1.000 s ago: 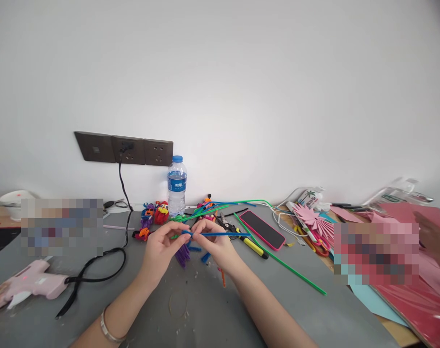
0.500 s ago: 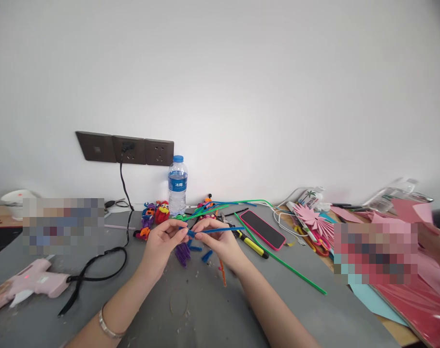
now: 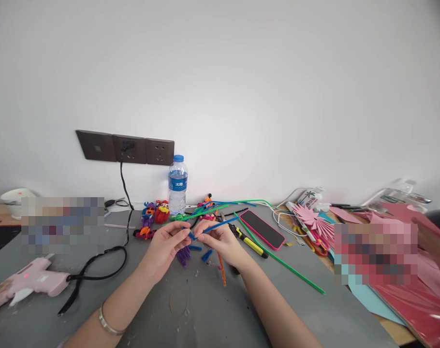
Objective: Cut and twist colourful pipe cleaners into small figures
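Between my two hands is a blue pipe cleaner (image 3: 222, 224), its long free end pointing up to the right. My left hand (image 3: 171, 244) pinches its left end between thumb and fingertips. My right hand (image 3: 218, 241) grips it close beside the left, so the fingertips nearly meet. Just below them on the grey table lie a purple pipe-cleaner bundle (image 3: 183, 256), short blue pieces (image 3: 206, 255) and an orange pipe cleaner (image 3: 222, 270). Behind my hands stand small pipe-cleaner figures, one red (image 3: 162, 211) and one purple and orange (image 3: 148, 215).
A water bottle (image 3: 178, 186) stands by the wall. To the right lie a phone (image 3: 262, 229), a yellow-handled tool (image 3: 252, 244) and a green pipe cleaner (image 3: 285, 265). A pink glue gun (image 3: 35, 282) with a black cord rests at left. Another person's hand (image 3: 432, 241) is at far right among pink paper.
The blue pipe cleaner's free end has tilted upward, and my right hand has turned slightly with it. The other person's hand at far right has shifted.
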A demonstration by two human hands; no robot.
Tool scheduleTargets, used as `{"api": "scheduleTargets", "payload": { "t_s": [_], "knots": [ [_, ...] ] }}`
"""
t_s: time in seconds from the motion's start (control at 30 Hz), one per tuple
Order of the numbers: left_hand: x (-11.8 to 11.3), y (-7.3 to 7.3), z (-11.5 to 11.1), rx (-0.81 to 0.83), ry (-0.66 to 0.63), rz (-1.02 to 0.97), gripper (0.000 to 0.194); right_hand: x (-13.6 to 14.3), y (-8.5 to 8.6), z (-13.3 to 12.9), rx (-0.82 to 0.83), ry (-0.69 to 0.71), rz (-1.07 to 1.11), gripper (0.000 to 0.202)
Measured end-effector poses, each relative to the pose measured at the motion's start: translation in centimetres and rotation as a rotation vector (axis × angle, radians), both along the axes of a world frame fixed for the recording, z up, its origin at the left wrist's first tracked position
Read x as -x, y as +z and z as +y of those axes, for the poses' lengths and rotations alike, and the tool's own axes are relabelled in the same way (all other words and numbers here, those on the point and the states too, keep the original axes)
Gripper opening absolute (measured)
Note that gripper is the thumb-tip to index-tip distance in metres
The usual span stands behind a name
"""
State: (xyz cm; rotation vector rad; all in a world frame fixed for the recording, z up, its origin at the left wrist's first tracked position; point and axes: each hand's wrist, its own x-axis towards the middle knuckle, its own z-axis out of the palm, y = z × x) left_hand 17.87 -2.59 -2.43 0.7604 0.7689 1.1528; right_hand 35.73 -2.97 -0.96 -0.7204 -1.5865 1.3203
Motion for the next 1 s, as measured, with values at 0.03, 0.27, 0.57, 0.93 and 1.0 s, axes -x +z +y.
{"api": "scheduleTargets", "payload": {
  "t_s": [0.03, 0.27, 0.57, 0.93, 1.0],
  "knots": [
    [0.0, 0.0, 0.0, -0.003, -0.003, 0.001, 0.029, 0.0, 0.0, 0.0, 0.004, 0.004, 0.005, 0.025],
    [0.4, 0.0, 0.2, -0.037, -0.042, 0.030, 0.024, 0.1, 0.5, -0.3, 0.040, 0.015, 0.014, 0.027],
    [0.4, 0.3, -0.1, -0.016, -0.139, 0.061, 0.026, -0.4, 0.4, -0.2, -0.007, 0.139, -0.012, 0.026],
    [0.4, 0.5, -0.2, -0.060, -0.127, 0.091, 0.039, -1.0, 0.5, -0.2, 0.048, 0.167, -0.077, 0.023],
    [0.3, 0.2, 0.0, -0.108, -0.111, 0.152, 0.040, -1.6, 0.7, 0.0, 0.035, 0.119, -0.066, 0.021]
  ]
}}
